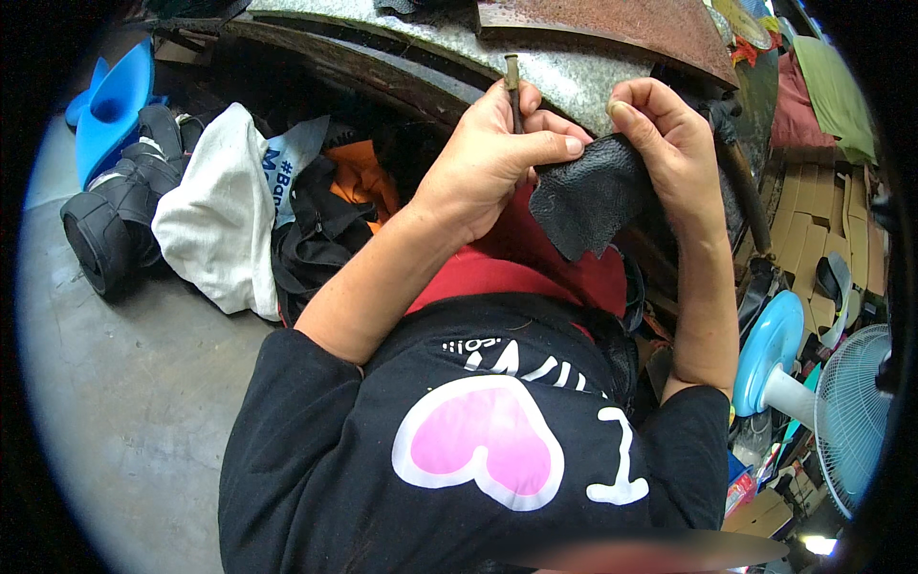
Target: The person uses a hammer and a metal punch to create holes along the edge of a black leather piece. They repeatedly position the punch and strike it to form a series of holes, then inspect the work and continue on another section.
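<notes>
A piece of black grained leather (588,201) with an uneven lower edge hangs between my hands, above my lap. My left hand (473,163) is closed, its thumb pressing on the leather's upper left edge. The same hand holds a slim dark tool (512,77) upright in its fingers; a brass-coloured flat end sticks out above, and the tool's kind does not show. Beside the leather's upper right corner, my right hand (674,143) is closed, thumb and forefinger pinched together. Whatever lies in that pinch is too small to make out.
Ahead of my hands is a worn grey worktop (421,38) with a rusty brown sheet (612,33) on it. A white cloth (220,206), black footwear (110,234) and a blue plastic object (120,105) lie left. A fan (851,411) and cardboard (813,210) are on the right.
</notes>
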`<control>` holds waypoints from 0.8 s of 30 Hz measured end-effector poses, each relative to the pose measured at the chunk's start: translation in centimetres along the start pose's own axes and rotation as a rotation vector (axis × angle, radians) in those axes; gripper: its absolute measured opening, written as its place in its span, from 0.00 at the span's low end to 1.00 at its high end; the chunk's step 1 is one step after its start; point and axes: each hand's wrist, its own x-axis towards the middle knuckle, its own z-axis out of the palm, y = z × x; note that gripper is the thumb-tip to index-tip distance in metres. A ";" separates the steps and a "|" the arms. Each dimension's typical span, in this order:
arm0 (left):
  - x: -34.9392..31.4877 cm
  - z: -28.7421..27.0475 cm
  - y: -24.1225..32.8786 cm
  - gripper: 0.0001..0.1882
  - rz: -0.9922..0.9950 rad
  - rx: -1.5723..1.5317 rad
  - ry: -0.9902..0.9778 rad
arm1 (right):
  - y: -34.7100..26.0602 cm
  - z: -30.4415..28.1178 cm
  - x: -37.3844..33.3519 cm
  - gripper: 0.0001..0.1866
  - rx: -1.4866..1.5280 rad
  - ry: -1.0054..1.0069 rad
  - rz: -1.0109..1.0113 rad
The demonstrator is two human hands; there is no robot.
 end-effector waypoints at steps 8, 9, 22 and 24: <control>-0.1 0.1 -0.3 0.19 -0.012 -0.129 -0.024 | 0.0 0.1 0.0 0.08 0.060 -0.003 0.026; -0.1 0.1 -0.2 0.18 -0.014 -0.125 -0.025 | 0.0 0.1 0.1 0.08 0.056 0.011 0.038; -0.6 0.5 0.4 0.17 0.016 -0.002 -0.013 | 0.3 -0.5 0.2 0.07 -0.010 0.024 -0.016; -0.7 0.6 0.4 0.18 -0.007 0.005 -0.014 | 0.4 -0.5 0.2 0.07 0.029 0.028 -0.018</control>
